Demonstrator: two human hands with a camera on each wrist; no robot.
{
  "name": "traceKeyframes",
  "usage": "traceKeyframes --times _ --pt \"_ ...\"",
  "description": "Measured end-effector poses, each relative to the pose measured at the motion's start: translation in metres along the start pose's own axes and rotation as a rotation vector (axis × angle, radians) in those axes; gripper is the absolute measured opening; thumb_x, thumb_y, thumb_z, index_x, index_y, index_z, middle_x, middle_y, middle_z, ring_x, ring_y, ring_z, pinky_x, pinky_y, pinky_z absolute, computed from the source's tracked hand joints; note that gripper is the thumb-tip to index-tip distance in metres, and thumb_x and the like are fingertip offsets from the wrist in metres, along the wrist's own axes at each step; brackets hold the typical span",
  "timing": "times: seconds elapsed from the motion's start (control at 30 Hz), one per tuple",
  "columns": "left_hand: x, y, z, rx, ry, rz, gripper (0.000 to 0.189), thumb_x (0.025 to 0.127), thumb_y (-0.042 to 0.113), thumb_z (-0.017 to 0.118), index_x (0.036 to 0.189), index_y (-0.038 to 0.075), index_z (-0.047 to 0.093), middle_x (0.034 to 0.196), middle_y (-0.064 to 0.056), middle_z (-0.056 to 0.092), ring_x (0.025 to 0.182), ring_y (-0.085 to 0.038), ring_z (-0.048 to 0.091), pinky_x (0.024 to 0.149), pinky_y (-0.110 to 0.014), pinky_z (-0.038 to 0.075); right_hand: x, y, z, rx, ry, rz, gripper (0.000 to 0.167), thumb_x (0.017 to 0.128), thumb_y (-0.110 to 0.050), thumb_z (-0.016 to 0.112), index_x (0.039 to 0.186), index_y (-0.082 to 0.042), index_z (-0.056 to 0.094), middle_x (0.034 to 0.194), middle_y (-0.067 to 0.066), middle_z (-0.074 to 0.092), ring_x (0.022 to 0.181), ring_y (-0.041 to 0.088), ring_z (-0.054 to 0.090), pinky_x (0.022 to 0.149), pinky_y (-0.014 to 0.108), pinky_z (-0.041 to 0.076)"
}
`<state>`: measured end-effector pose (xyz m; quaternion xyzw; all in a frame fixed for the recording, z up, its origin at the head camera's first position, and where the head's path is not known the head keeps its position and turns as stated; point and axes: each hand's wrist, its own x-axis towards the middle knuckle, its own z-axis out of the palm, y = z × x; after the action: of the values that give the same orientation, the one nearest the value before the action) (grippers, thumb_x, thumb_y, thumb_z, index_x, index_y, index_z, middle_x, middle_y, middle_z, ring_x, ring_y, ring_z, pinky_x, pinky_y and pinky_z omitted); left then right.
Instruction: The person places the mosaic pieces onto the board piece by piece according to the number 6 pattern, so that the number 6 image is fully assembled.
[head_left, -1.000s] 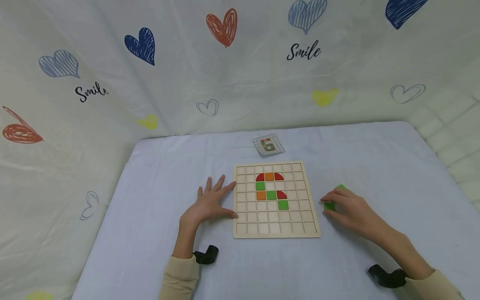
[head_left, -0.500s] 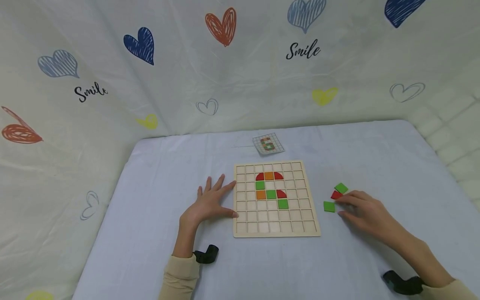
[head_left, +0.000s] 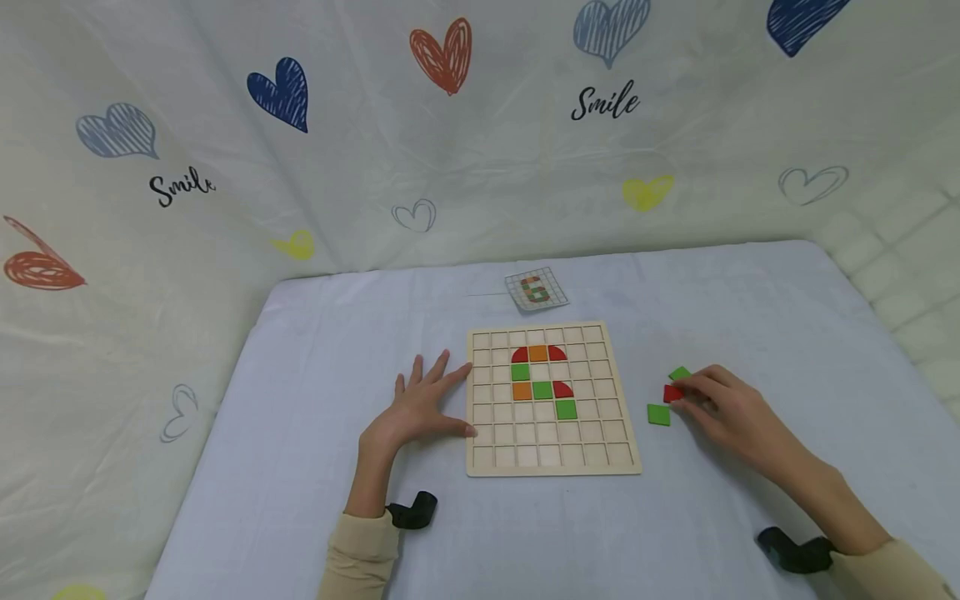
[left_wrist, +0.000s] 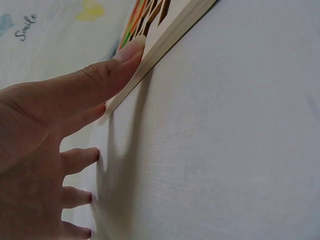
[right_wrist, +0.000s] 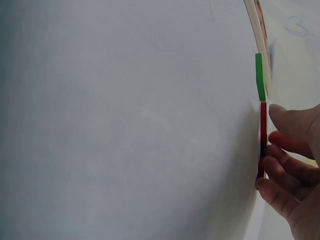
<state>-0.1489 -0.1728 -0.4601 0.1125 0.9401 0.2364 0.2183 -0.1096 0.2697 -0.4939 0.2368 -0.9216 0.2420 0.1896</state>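
Note:
My left hand [head_left: 415, 408] lies with fingers spread, its thumb and index fingertip touching the left edge of the wooden grid board [head_left: 480, 467]. In the left wrist view, the thumb [left_wrist: 112, 70] rests on the board's rim [left_wrist: 165, 47]. Red, orange and green tiles fill several cells; a green tile [head_left: 566, 409] is the lowest. Right of the board, my right hand [head_left: 731, 414] pinches a red tile [head_left: 672, 393] between thumb and index finger. The right wrist view shows red [right_wrist: 263, 122] at the fingertips, low over the cloth. The palm hides whatever lies beneath it.
One green tile [head_left: 658, 414] lies between the board and my right hand; another green tile [head_left: 679, 373] is partly covered by the fingers. Behind the board lies a small pattern card [head_left: 537, 289]. A white cloth [head_left: 300, 467] covers the table, with a printed curtain [head_left: 510, 167] behind.
My right hand drew back rightward from the green tile, uncovering it, then closed in on the red tile, which has turned slightly. The left hand and board stayed put.

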Motion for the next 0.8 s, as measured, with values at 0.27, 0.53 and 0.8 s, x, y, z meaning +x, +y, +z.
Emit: traceKeyframes --times 0.27,0.53,0.8 --pt "0.001 0.0 0.001 0.003 0.003 -0.001 0.098 0.079 0.046 0.087 0.161 0.032 0.036 0.174 -0.006 0.009 0.158 -0.044 -0.011 0.122 -0.071 -0.003 0.004 -0.001 0.001 -0.078 -0.072 0.064 0.033 0.066 0.004 0.09 0.093 -0.005 0.074 0.091 0.007 0.063 0.079 0.017 0.056 0.063 0.035 0.055" --pt "0.0 -0.002 0.002 0.008 0.005 -0.003 0.098 0.079 0.047 0.087 0.161 0.032 0.036 0.174 -0.006 0.009 0.158 -0.044 -0.011 0.122 -0.071 -0.002 0.009 -0.003 0.0 -0.054 -0.116 0.076 0.038 0.068 -0.005 0.092 0.103 -0.004 0.075 0.09 0.002 0.063 0.08 0.015 0.056 0.064 0.03 0.052" --pt "0.0 -0.003 0.002 0.009 0.003 0.004 0.098 0.079 0.046 0.087 0.161 0.033 0.036 0.174 -0.006 0.008 0.158 -0.044 -0.011 0.122 -0.071 -0.002 0.018 -0.003 0.003 -0.05 -0.154 0.037 0.033 0.07 -0.006 0.093 0.096 -0.009 0.074 0.089 0.0 0.062 0.077 0.016 0.054 0.061 0.029 0.049"
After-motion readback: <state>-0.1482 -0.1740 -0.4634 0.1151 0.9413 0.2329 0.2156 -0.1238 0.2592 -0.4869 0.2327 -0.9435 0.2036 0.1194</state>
